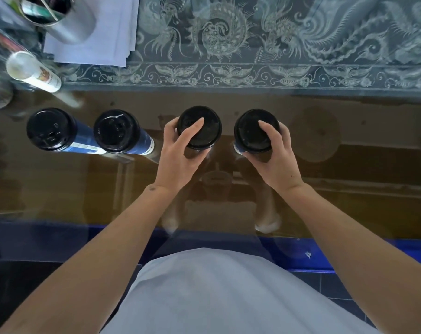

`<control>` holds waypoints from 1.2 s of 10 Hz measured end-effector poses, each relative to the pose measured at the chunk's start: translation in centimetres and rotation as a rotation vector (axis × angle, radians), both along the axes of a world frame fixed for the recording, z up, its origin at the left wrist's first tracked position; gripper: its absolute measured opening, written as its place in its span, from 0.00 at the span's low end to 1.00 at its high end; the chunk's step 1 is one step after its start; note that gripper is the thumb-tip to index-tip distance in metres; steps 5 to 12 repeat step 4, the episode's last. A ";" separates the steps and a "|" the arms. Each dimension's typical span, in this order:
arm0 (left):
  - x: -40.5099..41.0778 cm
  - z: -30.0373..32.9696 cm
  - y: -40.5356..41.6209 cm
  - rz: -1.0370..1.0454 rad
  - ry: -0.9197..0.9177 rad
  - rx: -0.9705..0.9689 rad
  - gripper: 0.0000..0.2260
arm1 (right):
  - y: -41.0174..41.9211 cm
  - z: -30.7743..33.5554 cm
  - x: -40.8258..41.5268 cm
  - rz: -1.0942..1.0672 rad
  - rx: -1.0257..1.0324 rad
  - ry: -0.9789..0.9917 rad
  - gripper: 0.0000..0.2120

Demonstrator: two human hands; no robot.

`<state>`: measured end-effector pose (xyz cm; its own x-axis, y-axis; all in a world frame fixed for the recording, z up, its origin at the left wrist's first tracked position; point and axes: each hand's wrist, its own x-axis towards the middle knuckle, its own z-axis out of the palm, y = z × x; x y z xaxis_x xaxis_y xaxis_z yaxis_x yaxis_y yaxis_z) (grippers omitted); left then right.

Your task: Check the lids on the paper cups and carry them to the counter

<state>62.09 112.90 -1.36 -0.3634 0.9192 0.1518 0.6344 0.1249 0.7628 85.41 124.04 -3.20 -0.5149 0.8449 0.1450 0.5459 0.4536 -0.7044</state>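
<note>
Pale grey shirt fabric (219, 292) fills the bottom edge, cut off by the frame, with two bare forearms reaching forward from it over a glossy brown glass-topped table (349, 189). Most of each held cup's wall is hidden under its lid and the fingers, so only slivers of blue show. Four blue paper cups with black plastic lids stand in a row on the table.

The left hand (178, 153) grips the third cup from the left (199, 127), fingers curled round its rim and the thumb lying across the lid. The right hand (274, 153) grips the fourth cup (249, 131) the same way, its thumb on the lid too. Whether either cup is lifted off the glass cannot be told.

The far-left cup (50, 128) and the second cup (116, 131) stand untouched, apart from each other. Behind the row lies a grey-blue cloth with pale dragon patterns (277, 44). At upper left are a stack of white paper sheets (108, 32), a metal cup (60, 15) partly cut off, and a white cylindrical bottle (33, 72) whose label is too blurred to read.
</note>
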 end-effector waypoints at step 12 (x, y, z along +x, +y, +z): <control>0.3 0.8 -0.5 0.008 0.010 -0.019 0.36 | 0.2 1.8 0.7 0.049 -0.004 -0.029 0.40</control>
